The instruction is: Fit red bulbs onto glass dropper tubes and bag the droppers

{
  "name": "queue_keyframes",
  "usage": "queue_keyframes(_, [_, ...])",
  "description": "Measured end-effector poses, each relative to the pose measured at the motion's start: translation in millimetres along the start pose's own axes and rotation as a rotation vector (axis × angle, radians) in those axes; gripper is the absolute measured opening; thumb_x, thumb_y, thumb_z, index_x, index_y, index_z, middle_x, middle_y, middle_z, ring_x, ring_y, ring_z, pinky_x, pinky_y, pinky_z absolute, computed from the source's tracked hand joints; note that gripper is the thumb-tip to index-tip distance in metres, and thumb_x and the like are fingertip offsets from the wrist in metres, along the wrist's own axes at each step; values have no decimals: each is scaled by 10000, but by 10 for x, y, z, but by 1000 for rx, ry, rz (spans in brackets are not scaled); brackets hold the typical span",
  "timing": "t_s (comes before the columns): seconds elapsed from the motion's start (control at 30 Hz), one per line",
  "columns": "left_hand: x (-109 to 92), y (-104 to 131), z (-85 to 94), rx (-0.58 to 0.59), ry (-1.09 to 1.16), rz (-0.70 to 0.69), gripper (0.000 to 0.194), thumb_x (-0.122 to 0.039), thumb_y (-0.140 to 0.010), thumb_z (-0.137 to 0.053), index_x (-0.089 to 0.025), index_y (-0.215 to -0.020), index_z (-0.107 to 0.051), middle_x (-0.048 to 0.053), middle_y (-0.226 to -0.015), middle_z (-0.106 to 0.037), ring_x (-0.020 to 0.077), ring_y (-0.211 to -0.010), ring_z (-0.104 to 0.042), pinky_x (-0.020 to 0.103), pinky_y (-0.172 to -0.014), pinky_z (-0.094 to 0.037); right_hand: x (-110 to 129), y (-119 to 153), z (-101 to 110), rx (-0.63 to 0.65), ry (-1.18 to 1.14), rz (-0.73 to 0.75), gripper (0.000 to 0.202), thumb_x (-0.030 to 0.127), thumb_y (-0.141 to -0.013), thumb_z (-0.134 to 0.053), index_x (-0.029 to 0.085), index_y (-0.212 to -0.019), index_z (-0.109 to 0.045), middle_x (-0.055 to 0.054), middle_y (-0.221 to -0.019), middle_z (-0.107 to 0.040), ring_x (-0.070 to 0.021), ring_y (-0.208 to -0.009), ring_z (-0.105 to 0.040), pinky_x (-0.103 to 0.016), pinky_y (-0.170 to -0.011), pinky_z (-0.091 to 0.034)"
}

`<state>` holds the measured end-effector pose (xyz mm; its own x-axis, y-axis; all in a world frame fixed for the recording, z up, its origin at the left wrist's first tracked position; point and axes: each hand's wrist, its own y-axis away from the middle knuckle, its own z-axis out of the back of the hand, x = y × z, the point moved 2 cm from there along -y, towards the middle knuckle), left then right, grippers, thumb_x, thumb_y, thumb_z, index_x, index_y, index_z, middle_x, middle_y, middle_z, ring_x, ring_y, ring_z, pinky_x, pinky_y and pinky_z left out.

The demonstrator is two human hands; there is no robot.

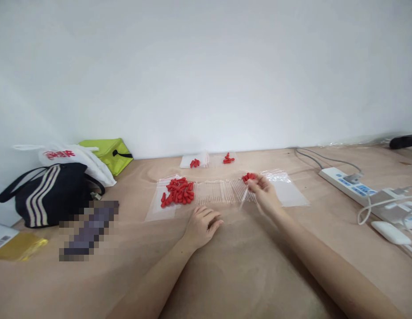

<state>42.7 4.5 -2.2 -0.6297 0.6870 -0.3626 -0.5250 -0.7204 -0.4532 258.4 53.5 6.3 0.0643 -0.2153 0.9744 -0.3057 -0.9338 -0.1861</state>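
My left hand [202, 226] rests on the table with nothing in it, its fingers loosely bent and apart. Just beyond it lies a row of thin, clear glass dropper tubes [214, 191]. My right hand [263, 192] is pinched on one slender glass dropper tube [244, 197], which slants down to the left over the row's right end. Red rubber bulbs [248, 177] show right behind those fingertips; whether one is fitted on the held tube I cannot tell. A large pile of red rubber bulbs [179, 192] lies on a clear zip bag [155, 212] to the left.
Near the wall are two small groups of red bulbs [194, 163] on clear bags. Another zip bag [292, 190] lies right of my right hand. A power strip [345, 186] with cables is at right. A black bag [59, 195] and a green bag [109, 155] stand at left.
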Motion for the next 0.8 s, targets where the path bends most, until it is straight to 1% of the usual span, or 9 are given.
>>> queue_keyframes(0.13, [5,-7,-21,62,-3,2,98,-224,-809,-527,-190,-863,-601,36,-839,-633,190,-805,-537,333,-738,-382,51,-465,413,-172,442,-19,391,315,-655,-552,143,-1006,-574,0,-683,-586,-136,-589,-557,-284,-625,-415])
queue_keyframes(0.2, [7,-10,-27,68,5,5,99,-219,-810,-520,-190,-856,-602,42,-846,-620,193,-820,-532,334,-749,-390,1,-573,509,-199,669,-18,417,283,-658,-532,128,-1043,-574,-26,-723,-625,-158,-639,-576,-290,-655,-411])
queue_keyframes(0.27, [10,-11,-27,65,19,10,102,-215,-814,-511,-189,-852,-602,43,-842,-612,193,-831,-531,332,-756,-396,-82,-612,525,-194,810,-8,424,271,-663,-519,118,-1055,-572,-49,-759,-649,-175,-696,-586,-286,-673,-409])
queue_keyframes(0.37, [15,-11,-22,66,35,19,107,-215,-815,-505,-190,-852,-603,41,-839,-607,192,-833,-530,331,-757,-402,-204,-622,491,-175,867,-1,418,280,-666,-522,113,-1046,-573,-69,-787,-661,-195,-770,-587,-280,-690,-406])
queue_keyframes(0.47, [17,-12,-18,72,38,29,115,-219,-813,-500,-194,-853,-605,42,-842,-604,190,-821,-530,332,-750,-405,-254,-622,468,-167,883,6,428,309,-674,-526,101,-1046,-567,-90,-825,-657,-208,-805,-579,-289,-704,-402])
queue_keyframes(0.53, [16,-11,-15,70,40,34,119,-217,-813,-499,-198,-857,-608,44,-845,-603,188,-819,-531,334,-751,-406,-236,-588,446,-178,925,48,411,329,-702,-498,98,-1036,-567,-105,-864,-647,-215,-815,-572,-302,-713,-397])
queue_keyframes(0.6, [16,-10,-13,69,44,38,119,-215,-812,-501,-199,-860,-609,43,-846,-602,188,-825,-531,336,-759,-405,-189,-503,381,-159,989,139,347,337,-739,-455,122,-973,-593,-104,-882,-639,-219,-840,-559,-317,-735,-385])
queue_keyframes(0.7, [25,-12,-10,74,49,44,112,-211,-811,-505,-200,-858,-606,41,-845,-599,188,-826,-532,335,-759,-409,-117,-295,175,-2,1077,283,260,334,-765,-426,178,-832,-622,-72,-852,-639,-217,-875,-540,-339,-785,-354])
queue_keyframes(0.8, [32,-15,-2,67,48,39,108,-205,-809,-506,-202,-854,-604,40,-845,-599,187,-819,-534,333,-752,-413,-73,-105,-51,132,1210,322,226,325,-758,-451,186,-778,-628,-81,-868,-640,-229,-907,-526,-391,-872,-285])
